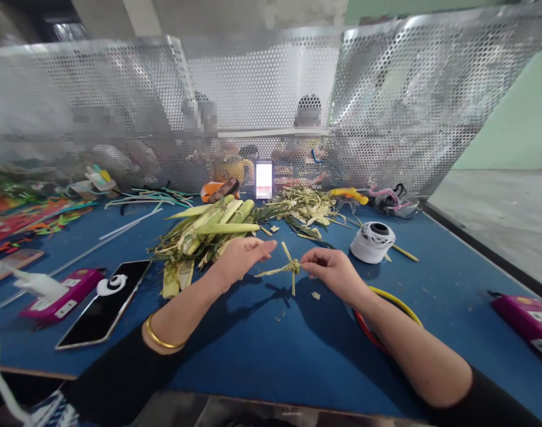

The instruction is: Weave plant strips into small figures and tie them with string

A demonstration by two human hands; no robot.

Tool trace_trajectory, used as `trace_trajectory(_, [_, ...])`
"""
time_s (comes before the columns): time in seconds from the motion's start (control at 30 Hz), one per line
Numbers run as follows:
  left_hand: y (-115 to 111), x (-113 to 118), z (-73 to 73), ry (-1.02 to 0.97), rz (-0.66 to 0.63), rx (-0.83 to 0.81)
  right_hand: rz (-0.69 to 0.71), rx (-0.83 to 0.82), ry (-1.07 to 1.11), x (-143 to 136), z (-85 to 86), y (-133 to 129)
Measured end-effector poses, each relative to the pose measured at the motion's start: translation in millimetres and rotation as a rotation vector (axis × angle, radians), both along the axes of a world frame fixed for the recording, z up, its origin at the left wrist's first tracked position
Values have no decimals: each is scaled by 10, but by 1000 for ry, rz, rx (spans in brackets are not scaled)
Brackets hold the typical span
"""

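Note:
My right hand (327, 264) pinches a small knotted piece of pale green husk strip (293, 267) at its right side. The piece has a wrapped knot in the middle, short ends pointing up and down, and a twisted tail to the left. My left hand (248, 255) is raised just left of it, apart from the knot. Its thumb and fingers are drawn together, and whether a thin strand is between them cannot be made out. Behind my left hand lies a heap of green husks (209, 231). A spool of white thread (372, 243) stands beyond my right hand.
Shredded husk (304, 207) lies farther back, near an orange-yellow tool (350, 194). A lit phone (264, 179) stands before the perforated metal screen (262, 77). A dark phone (106, 305) and magenta power strip (64, 293) lie left; another power strip (526, 323) lies right.

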State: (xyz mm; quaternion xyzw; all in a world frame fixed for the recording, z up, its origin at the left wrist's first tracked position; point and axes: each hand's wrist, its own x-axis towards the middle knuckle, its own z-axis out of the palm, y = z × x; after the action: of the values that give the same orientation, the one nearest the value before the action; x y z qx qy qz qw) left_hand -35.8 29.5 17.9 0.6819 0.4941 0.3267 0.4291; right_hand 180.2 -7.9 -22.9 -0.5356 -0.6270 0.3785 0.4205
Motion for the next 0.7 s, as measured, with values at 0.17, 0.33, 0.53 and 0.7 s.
trace_trajectory(0.17, [-162,202,-25,-27,-182,-255,-14,80,-64,-40,34,-45])
trace_trajectory(0.33, [-144,278,-184,-128,-161,-301,-47,75,-67,-32,22,-45])
trace_trajectory(0.53, [-226,332,-292,-128,-79,-215,-40,42,-42,-79,-27,-45])
trace_trajectory(0.7, [-269,362,-356,-187,-149,-246,-4,19,-27,-111,-61,-32])
